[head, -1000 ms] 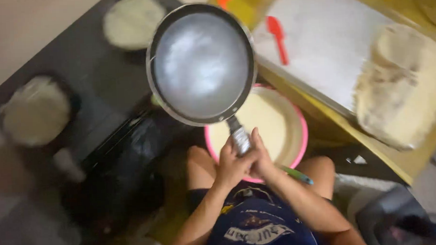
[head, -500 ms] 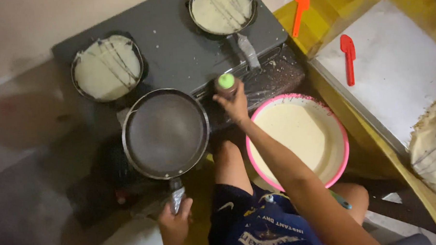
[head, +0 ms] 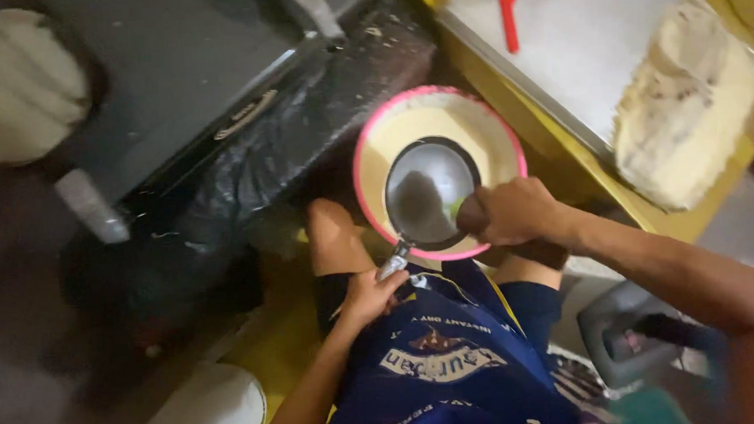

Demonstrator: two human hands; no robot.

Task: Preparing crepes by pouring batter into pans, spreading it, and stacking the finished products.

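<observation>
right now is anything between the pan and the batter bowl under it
Nothing visible. The pan, held by its handle in the left hand, hangs right over the pink bowl; the right hand grips a green-tipped tool at its rim.

No packages, labels, signs or screens in view

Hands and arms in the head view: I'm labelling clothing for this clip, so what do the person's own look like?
Both hands, left hand and right hand, are bare: no gloves, and no rings or watch that I can make out. Both forearms are uncovered, with no sleeve reaching them in view. Below them shows a dark blue garment with yellow trim and pale printed lettering.
</observation>
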